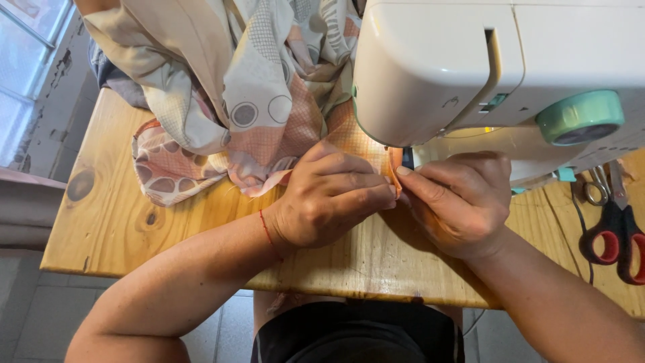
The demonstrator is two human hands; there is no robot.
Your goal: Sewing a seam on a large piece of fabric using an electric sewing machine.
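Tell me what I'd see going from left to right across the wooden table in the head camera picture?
Patterned fabric → left hand → right hand → white sewing machine → red-handled scissors.

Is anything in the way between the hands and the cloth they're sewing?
No. The left hand and right hand both already pinch the folded edge of the patterned fabric right under the white sewing machine. Nothing visible lies between fingers and cloth.

both hands (396, 198) close tog., fingers (366, 195) pinched, knuckles up.
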